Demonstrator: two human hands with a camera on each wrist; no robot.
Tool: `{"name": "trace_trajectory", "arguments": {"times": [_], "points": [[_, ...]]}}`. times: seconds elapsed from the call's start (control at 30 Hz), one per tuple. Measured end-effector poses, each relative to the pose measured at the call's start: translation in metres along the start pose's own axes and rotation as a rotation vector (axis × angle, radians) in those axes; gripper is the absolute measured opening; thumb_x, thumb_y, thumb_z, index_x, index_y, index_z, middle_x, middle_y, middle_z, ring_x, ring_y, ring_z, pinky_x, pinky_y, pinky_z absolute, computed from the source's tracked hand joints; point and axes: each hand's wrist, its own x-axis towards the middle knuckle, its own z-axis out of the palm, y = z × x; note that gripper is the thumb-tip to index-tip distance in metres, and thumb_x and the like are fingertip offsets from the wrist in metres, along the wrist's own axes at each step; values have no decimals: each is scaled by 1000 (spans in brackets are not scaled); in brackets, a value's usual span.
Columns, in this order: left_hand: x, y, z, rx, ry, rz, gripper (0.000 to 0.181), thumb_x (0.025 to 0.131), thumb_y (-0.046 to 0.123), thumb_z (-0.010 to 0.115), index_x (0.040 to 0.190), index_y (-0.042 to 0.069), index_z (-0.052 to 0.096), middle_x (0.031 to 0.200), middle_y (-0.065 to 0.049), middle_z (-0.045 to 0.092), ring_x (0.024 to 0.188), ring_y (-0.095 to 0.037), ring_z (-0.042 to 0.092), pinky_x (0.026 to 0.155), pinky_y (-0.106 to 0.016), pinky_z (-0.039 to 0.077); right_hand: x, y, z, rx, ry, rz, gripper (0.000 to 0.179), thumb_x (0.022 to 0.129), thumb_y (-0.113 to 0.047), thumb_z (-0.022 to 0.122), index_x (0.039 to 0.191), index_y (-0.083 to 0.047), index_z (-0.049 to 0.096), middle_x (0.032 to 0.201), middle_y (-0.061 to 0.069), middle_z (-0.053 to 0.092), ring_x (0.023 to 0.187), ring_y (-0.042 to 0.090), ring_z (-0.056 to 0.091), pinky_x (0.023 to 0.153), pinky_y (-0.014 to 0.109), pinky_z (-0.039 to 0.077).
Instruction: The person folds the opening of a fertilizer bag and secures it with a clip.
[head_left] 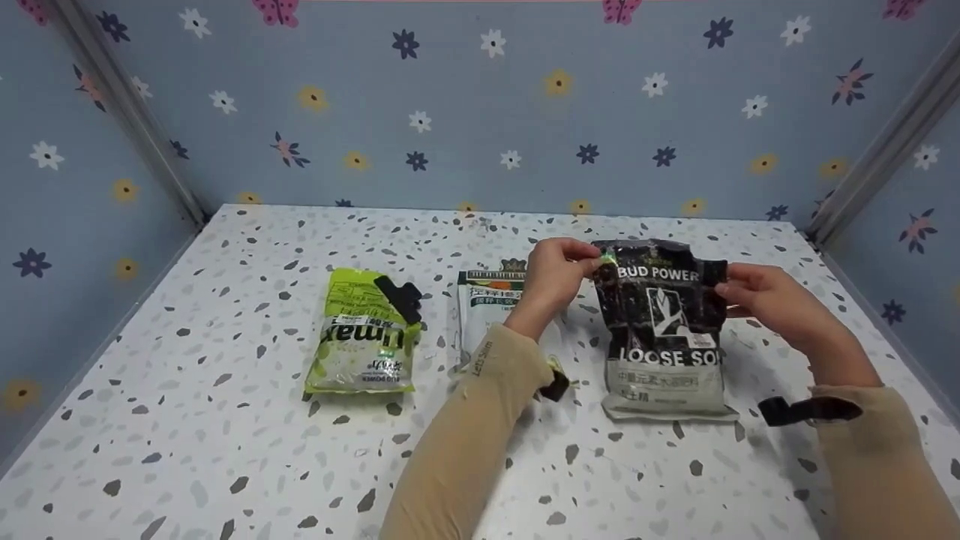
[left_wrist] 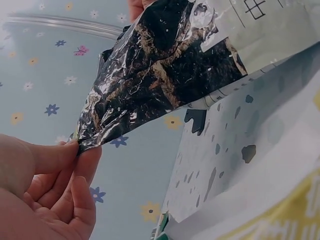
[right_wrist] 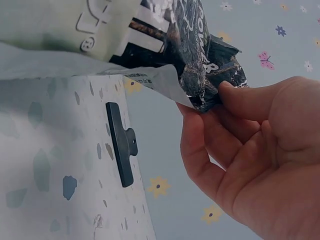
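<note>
A black and grey bag (head_left: 664, 330) lettered "BUD POWER" and "LOOSE SO…" stands upright on the table. At its upper left corner, my left hand (head_left: 556, 281) pinches the crinkled film between thumb and fingers; the left wrist view shows this pinch (left_wrist: 60, 175) closely. My right hand (head_left: 776, 300) grips the upper right edge, thumb on the front and fingers behind, as the right wrist view shows. A black clip (right_wrist: 121, 145) lies on the table beyond the bag, hidden from the head view. The bag's mouth cannot be seen clearly.
A white bag (head_left: 480, 315) with a green top band lies behind my left forearm, partly covered. Further left is a lime-green bag (head_left: 360, 337) with a black clip (head_left: 401, 298) on its upper right corner. Flower-patterned panels (head_left: 487, 97) enclose the speckled table (head_left: 225, 435).
</note>
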Motion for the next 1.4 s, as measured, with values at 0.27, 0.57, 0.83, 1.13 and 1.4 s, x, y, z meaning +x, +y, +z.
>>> {"name": "trace_trajectory", "arguments": {"times": [0.27, 0.57, 0.83, 1.13, 1.4], "points": [[-4, 10, -2, -24, -6, 40, 9, 93, 6, 71, 93, 14, 76, 88, 2, 67, 79, -9, 67, 68, -27, 51, -5, -4, -3, 46, 11, -65, 21, 107, -11, 45, 105, 10, 50, 100, 9, 60, 94, 11, 65, 84, 25, 54], [-9, 21, -7, -13, -22, 74, 13, 96, 8, 67, 99, 16, 77, 91, 3, 67, 82, -9, 65, 66, -27, 48, -6, -7, -4, 100, 34, -116, 24, 106, -8, 47, 115, 14, 52, 100, 2, 65, 93, 9, 66, 83, 25, 55], [-13, 29, -11, 55, -50, 155, 16, 98, 11, 64, 108, 14, 76, 98, 7, 67, 84, -9, 65, 64, -26, 45, -10, -10, -5, 91, 81, -146, 33, 106, -13, 49, 82, 3, 32, 71, 1, 39, 81, 13, 65, 81, 25, 55], [-18, 38, -13, 70, -51, 206, 14, 97, 16, 67, 108, 16, 77, 100, 8, 67, 85, -7, 63, 72, -26, 49, -15, -13, -9, 67, 108, -115, 32, 106, -14, 50, 84, 4, 36, 72, 1, 51, 89, 7, 70, 79, 26, 52], [-21, 42, -15, 55, -38, 264, 14, 97, 14, 68, 107, 14, 76, 102, 6, 67, 85, -8, 62, 73, -25, 50, -12, -13, -9, 132, 144, -179, 22, 104, -4, 52, 89, 11, 46, 81, -3, 62, 83, 8, 67, 78, 21, 54]]}}
